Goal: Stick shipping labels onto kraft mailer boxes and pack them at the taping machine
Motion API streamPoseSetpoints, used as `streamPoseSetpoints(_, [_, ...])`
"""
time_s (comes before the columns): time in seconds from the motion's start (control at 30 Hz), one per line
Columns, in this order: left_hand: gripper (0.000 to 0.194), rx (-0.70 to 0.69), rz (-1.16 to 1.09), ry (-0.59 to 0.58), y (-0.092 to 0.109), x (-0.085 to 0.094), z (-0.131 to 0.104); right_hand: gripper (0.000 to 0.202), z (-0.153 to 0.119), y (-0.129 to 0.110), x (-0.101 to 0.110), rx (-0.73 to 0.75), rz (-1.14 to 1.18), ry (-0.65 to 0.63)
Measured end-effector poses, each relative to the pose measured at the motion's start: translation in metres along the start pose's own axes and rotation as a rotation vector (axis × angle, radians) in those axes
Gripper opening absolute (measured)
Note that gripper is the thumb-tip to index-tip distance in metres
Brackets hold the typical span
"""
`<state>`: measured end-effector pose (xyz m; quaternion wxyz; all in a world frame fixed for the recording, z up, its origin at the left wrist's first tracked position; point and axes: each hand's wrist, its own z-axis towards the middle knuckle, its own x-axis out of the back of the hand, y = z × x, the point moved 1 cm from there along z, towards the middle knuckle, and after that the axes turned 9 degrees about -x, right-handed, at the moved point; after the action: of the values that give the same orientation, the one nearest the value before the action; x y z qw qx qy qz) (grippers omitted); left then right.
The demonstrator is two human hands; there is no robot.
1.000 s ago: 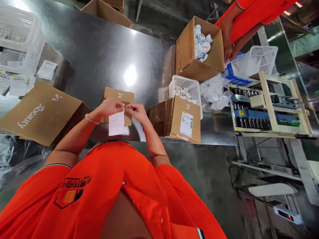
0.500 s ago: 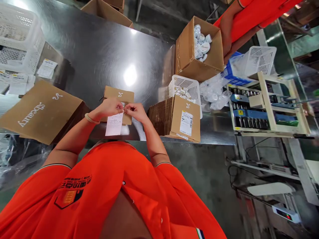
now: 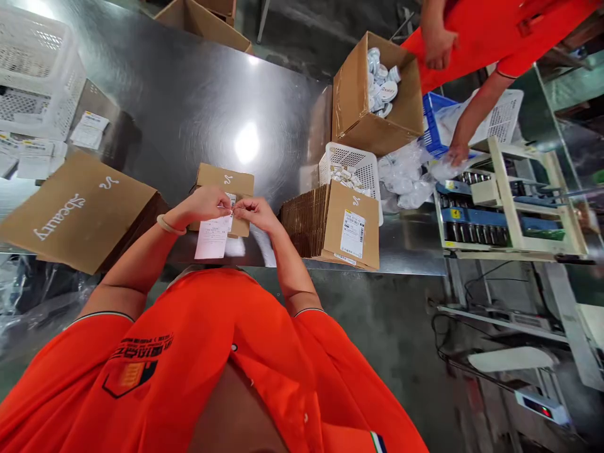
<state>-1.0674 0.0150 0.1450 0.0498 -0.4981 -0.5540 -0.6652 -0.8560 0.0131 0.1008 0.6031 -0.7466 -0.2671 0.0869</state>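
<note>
A small brown cardboard box (image 3: pixel 243 182) lies on the metal table before me, with a white label partly showing between my hands. Over its near side hangs a printed paper slip (image 3: pixel 211 242), reaching toward the table's front edge. My left hand (image 3: pixel 211 205) is closed, its fingertips pinching the slip's upper part. Close beside it, my right hand (image 3: pixel 258 212) is also closed, thumb and finger pinched at the slip's upper right corner. The fingertips of both hands almost meet, and the exact edge they grip is too small to see clearly.
Flattened cartons (image 3: pixel 80 207) lie left; a stack of folded boxes (image 3: pixel 352 223) stands right. Behind that stack are a white basket (image 3: pixel 368 165) and a carton (image 3: pixel 349 100) of white round items. Across the table, a co-worker's hand (image 3: pixel 457 153) touches clear plastic near a bottle rack (image 3: pixel 476 217).
The slip's lower end has swung slightly left, and my hands have barely shifted. The co-worker's arms have moved from the carton, one reaching down toward the rack.
</note>
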Motion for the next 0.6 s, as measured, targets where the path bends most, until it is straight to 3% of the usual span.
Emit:
streamPoseSetpoints(0.3, [0.023,0.017,0.075,-0.04,0.006,0.0,0.002,0.02,-0.005,-0.012,-0.001,0.065,-0.127,-0.016])
streamPoseSetpoints(0.5, [0.026,-0.052,0.078,-0.012,0.0,-0.002,0.0,0.017,0.004,0.0,-0.005,-0.027,0.041,-0.039])
streamPoseSetpoints(0.6, [0.029,-0.106,0.116,0.095,-0.005,-0.008,-0.002,0.018,0.006,0.004,-0.004,-0.081,0.211,-0.043])
